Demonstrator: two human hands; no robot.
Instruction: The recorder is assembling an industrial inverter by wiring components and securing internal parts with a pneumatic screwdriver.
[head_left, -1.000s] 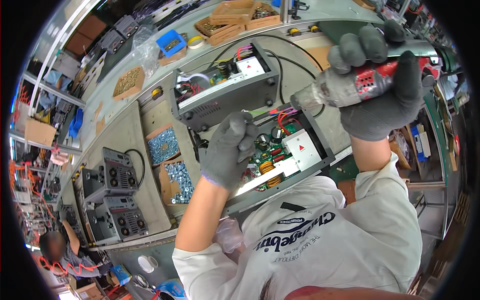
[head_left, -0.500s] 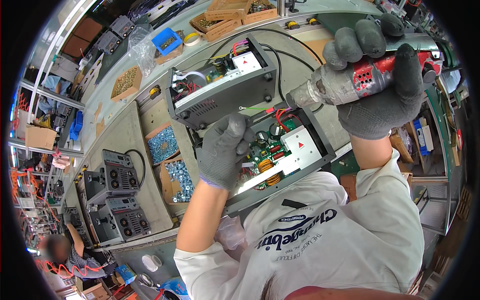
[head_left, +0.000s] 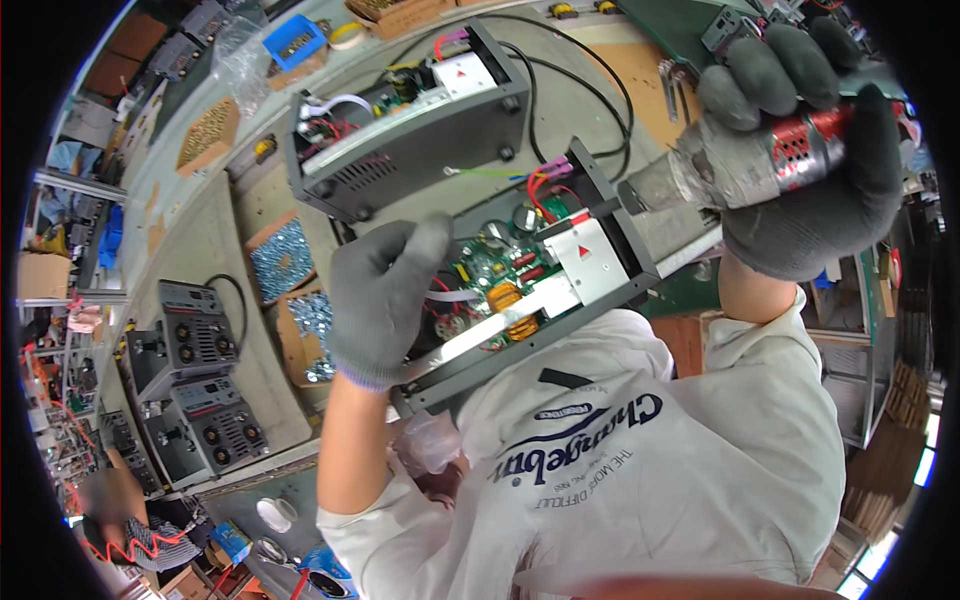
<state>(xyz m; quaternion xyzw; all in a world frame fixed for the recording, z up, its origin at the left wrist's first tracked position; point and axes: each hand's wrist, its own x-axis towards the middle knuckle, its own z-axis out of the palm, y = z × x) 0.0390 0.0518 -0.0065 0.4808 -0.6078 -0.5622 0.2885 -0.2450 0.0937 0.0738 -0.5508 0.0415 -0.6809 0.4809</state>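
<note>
My right hand (head_left: 810, 190), in a grey glove, is wrapped round a red power screwdriver (head_left: 740, 165) patched with worn tape. Its long dark bit reaches left over the end wall of an open dark metal housing (head_left: 625, 240), above a silvery-white bracket (head_left: 590, 262). Inside the housing lie a green circuit board (head_left: 490, 260), a copper-coloured coil (head_left: 512, 305) and red wires (head_left: 542, 195). Over the housing's left end is my gloved left hand (head_left: 375, 300), its fingers curled and thumb raised. What its fingers hold, if anything, is hidden.
A second open housing (head_left: 420, 160) stands just beyond, with a black cable (head_left: 615, 95) looping beside it. Cardboard trays of small silvery fasteners (head_left: 282, 260) are at left, near finished-looking units (head_left: 205, 335). A blue bin (head_left: 295, 42) sits farther back.
The whole view has shifted. Against the near housing, the screwdriver in my right hand has moved right, and my left hand has moved from above the circuit board toward the left end.
</note>
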